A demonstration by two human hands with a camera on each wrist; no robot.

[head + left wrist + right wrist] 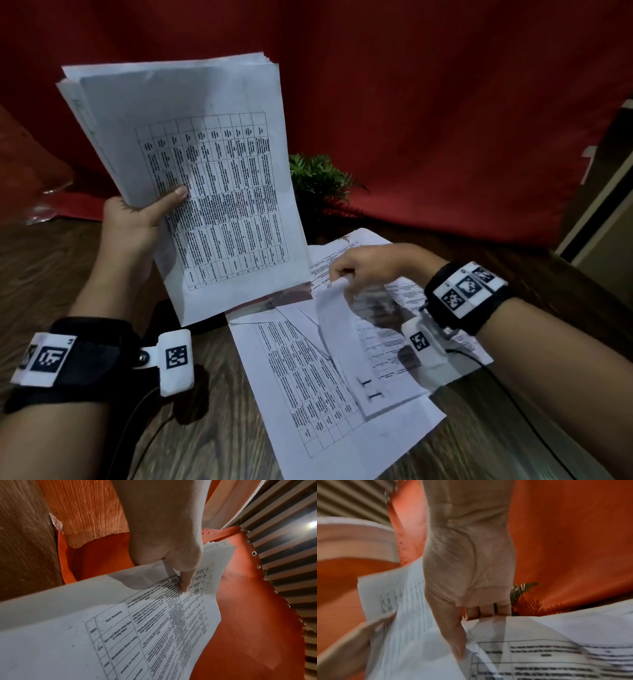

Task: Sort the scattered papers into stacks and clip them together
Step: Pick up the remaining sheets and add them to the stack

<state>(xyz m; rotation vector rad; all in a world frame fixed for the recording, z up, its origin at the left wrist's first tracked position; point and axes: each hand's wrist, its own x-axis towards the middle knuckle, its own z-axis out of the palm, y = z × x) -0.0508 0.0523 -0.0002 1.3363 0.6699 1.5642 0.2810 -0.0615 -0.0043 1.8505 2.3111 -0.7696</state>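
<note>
My left hand point(144, 209) holds a stack of printed papers point(205, 178) upright above the table, thumb pressed on the front sheet; the left wrist view shows that thumb point(184, 582) on the table-printed page point(137, 628). My right hand point(349, 265) pinches the top edge of one sheet point(346, 342) and lifts it off the scattered papers point(308, 394) lying on the wooden table point(85, 274). In the right wrist view the thumb point(453, 635) and fingers grip that curling sheet point(539, 635). No clip is visible.
A small green plant point(318, 178) stands behind the papers against a red cloth backdrop point(445, 102). A dark object point(164, 315) lies under the held stack's lower corner. Cables run from both wrist cameras over the table. A pale cabinet point(603, 205) stands at the right.
</note>
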